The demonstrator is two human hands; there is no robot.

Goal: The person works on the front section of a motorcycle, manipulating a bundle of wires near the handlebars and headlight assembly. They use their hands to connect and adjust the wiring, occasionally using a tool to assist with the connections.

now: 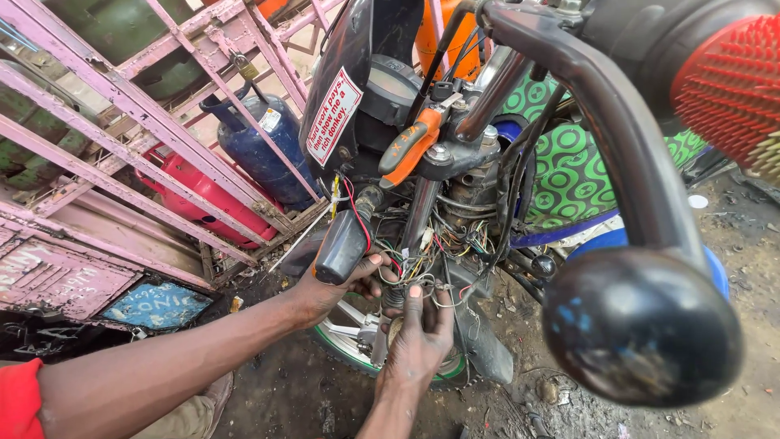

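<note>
Fingers of the left hand (337,289) grasp the dark indicator lamp (341,246); right hand (418,337) pinches wires (426,252) just below

— What does the person wear?

— At eight o'clock of the view, a bright red short cloth sleeve (18,400) covers the upper left arm. Below it I see khaki cloth trousers (185,420).

— And the hands?

— The bare left hand (329,289) and bare right hand (418,337) have no gloves, rings or watch.

Blue gas cylinder (262,150), red cylinder (203,199), pink gate (122,106).
</note>
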